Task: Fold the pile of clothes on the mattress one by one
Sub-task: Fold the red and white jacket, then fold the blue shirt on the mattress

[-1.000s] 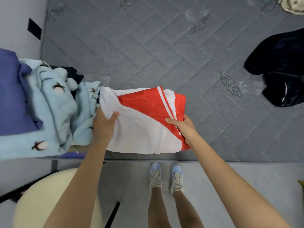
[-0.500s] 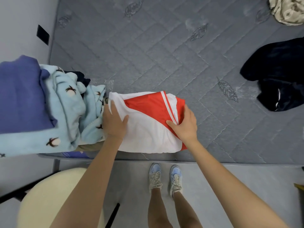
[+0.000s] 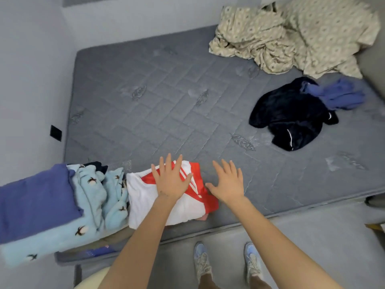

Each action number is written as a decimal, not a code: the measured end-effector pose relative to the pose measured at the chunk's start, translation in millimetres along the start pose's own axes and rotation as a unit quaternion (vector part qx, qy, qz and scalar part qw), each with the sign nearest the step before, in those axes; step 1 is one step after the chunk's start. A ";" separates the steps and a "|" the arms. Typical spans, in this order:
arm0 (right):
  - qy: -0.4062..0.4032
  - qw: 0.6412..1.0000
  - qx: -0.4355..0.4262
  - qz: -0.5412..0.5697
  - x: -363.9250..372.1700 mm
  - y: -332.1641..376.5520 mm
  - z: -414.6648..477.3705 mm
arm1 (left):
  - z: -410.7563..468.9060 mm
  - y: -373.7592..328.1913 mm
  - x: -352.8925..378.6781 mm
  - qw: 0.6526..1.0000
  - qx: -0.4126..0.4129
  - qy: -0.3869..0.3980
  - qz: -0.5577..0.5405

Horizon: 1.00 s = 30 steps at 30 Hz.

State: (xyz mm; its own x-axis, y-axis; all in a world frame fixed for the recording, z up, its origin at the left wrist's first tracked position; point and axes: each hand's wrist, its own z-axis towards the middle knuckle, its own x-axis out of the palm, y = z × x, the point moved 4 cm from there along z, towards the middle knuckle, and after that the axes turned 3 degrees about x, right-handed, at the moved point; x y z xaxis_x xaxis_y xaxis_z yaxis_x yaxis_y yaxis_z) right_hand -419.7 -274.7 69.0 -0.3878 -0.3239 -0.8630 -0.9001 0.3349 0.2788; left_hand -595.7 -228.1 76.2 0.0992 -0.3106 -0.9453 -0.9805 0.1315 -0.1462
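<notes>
A folded red-and-white garment (image 3: 143,202) lies at the near edge of a grey quilted mattress (image 3: 166,113), hard against a stack of folded clothes (image 3: 91,197) at the near left corner, where a purple piece sits over pale-blue fleece. The person's left hand (image 3: 170,180) lies flat on the garment's red panel, fingers straight and spread, gripping nothing. The right hand (image 3: 228,181) is likewise spread with straight fingers over bare mattress just right of the garment, its thumb near the red edge; whether the palm touches the surface cannot be told. Toward the right edge of the mattress, well apart from the hands, a crumpled navy garment (image 3: 291,117) with thin white trim lies unfolded, a rumpled purple garment (image 3: 337,97) touching its far side. A beige patterned sheet (image 3: 291,32) is bunched at the far right corner. The person stands at the near edge in pale-blue shoes (image 3: 202,261) on a grey floor.
</notes>
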 end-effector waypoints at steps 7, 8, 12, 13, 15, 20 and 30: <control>-0.032 0.998 0.038 0.026 -89.0 -110.3 -5.9 | 10.1 -142.5 -24.0 0.999 0.046 -0.002 -0.006; -0.036 0.998 0.040 0.030 -99.0 -126.2 -4.3 | 13.1 -164.1 -26.1 0.999 0.053 -0.006 -0.008; -0.042 0.998 0.039 0.036 -139.0 -204.3 -2.2 | 18.8 -256.9 -24.4 0.998 0.054 -0.009 -0.022; -0.043 0.998 0.041 0.036 -149.0 -225.0 -1.9 | 19.2 -278.9 -22.1 0.998 0.053 -0.009 -0.026; -0.043 0.997 0.044 0.039 -168.8 -263.9 -3.5 | 20.3 -318.9 -17.8 0.998 0.054 -0.006 -0.036; -0.047 0.997 0.055 0.028 -211.4 -350.0 4.5 | 29.3 -397.7 -8.9 0.996 0.059 -0.001 -0.059; -0.040 0.994 0.092 0.031 -244.3 -430.9 75.9 | 87.5 -445.9 2.3 0.996 0.060 0.020 -0.060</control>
State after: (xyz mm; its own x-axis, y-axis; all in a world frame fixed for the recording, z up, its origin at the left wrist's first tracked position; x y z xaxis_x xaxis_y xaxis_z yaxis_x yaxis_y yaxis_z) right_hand 77.9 -272.8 127.7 -0.4185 -0.2281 -0.8791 -0.8202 0.5107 0.2579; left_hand -143.4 -205.0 113.7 0.2053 -0.3684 -0.9067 -0.9346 0.2010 -0.2933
